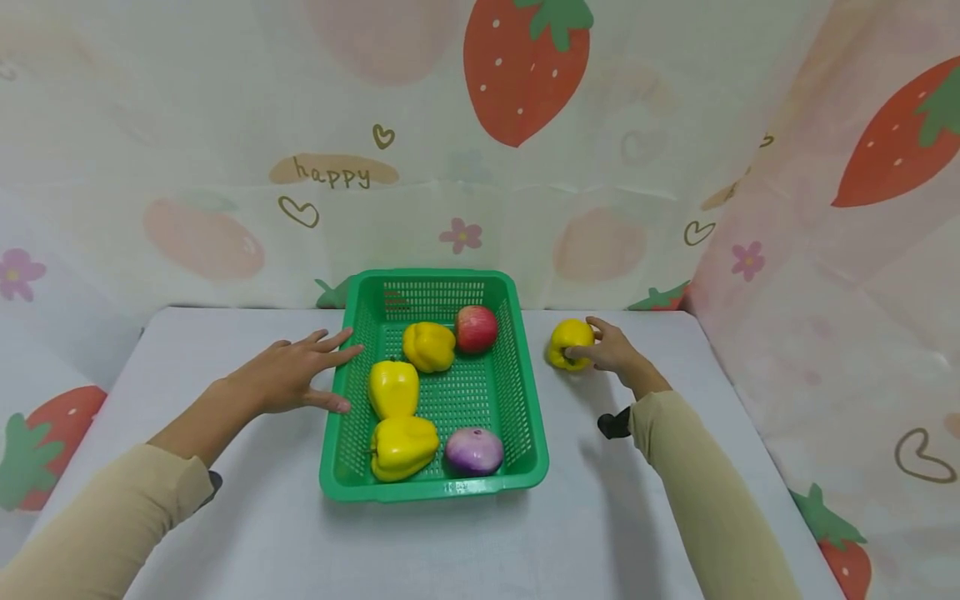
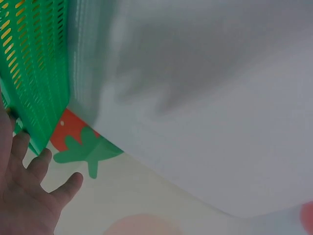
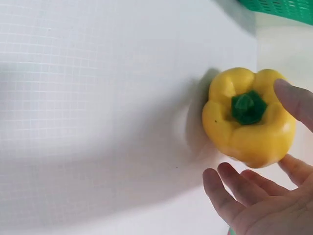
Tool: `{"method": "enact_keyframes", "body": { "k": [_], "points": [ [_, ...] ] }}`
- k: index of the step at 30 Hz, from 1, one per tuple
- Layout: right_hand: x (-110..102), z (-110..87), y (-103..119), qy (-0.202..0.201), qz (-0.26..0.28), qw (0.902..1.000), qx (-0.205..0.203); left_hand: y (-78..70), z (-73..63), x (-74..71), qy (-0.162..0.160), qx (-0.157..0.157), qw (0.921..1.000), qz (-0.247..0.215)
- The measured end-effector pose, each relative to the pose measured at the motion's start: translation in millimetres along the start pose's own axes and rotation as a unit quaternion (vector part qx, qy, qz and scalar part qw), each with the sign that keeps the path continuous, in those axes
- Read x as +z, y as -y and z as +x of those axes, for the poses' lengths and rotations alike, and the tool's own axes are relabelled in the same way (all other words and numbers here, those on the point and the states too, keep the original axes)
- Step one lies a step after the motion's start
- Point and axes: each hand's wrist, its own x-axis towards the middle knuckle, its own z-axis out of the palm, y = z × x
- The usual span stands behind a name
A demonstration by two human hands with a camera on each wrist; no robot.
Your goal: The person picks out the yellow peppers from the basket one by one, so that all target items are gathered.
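One glossy yellow bell pepper [image 3: 239,139] within a spread right hand [image 3: 274,208]

Near the far edge of the white tabletop [image 1: 255,483], right of the green perforated plastic basket [image 1: 435,490]. Thumb across it, no closed grip; left hand [image 1: 292,375] spread at the basket's rim, empty. Probably light, stiff, slick; best taken around the lobed sides, off the stem [image 3: 248,107].

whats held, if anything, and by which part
The right hand spans the sides of the lone yellow pepper; whether it grips cannot be told. Left hand holds nothing.
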Motion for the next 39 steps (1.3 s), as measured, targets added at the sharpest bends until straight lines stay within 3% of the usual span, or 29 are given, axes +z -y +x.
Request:
{"method": "enact_keyframes", "body": {
  "k": [8, 19, 31, 39],
  "points": [
    [-14, -6.7, 16, -0.002, -0.043, 0.9987, -0.027, -0.5, 0.6, 0.0, -0.001, 0.001, 1.0000, 0.003],
    [-24, -19.7, 69, 0.016, -0.064, 0.9952, -0.072, 2.7, 2.0, 3.2, -0.005, -0.002, 1.0000, 0.000],
    [-13, -25.6, 115, 0.037, -0.094, 0.9876, -0.120, -3.5, 0.7, -0.9, 0.004, -0.008, 1.0000, 0.001],
    [5, -30.0, 135, 0.059, -0.072, 0.9854, -0.143, -4.3, 0.0, -1.8, 0.002, -0.007, 1.0000, 0.002]
  ]
}}
